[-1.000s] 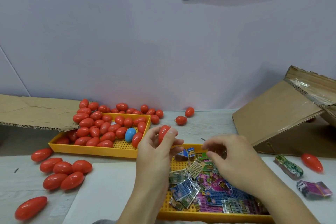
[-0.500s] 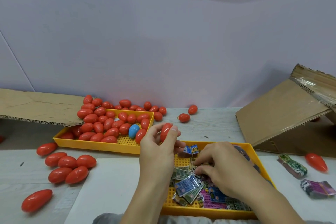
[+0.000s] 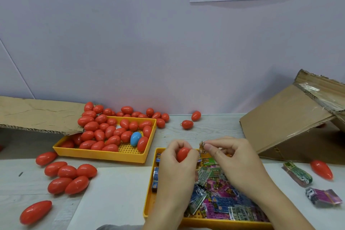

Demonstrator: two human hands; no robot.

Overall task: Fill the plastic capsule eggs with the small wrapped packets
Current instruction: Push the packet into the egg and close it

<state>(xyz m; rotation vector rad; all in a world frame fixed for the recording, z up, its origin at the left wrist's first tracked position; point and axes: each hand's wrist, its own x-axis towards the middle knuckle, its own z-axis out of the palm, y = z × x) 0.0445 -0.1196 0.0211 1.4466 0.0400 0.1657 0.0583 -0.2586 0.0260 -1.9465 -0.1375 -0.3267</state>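
Observation:
My left hand point(image 3: 175, 166) grips a red capsule egg point(image 3: 183, 154) above the near yellow tray point(image 3: 149, 198), which is heaped with small wrapped packets point(image 3: 220, 198). My right hand point(image 3: 235, 160) pinches a small brownish packet point(image 3: 202, 147) between thumb and forefinger, just right of the egg. Whether the egg is open is hidden by my fingers. The far yellow tray point(image 3: 104, 154) holds several red eggs and one blue egg point(image 3: 135, 138).
Loose red eggs lie on the table at left point(image 3: 67, 171), behind the far tray point(image 3: 187, 124) and at right point(image 3: 321, 169). Two packet bundles point(image 3: 296, 173) point(image 3: 323, 196) sit at right. Cardboard flaps stand at left point(image 3: 37, 115) and right point(image 3: 291, 119). A white sheet point(image 3: 112, 196) lies in front.
My right hand has risen out of the packet tray with a packet pinched in it and come up beside the egg. My left hand lowered the egg slightly toward it.

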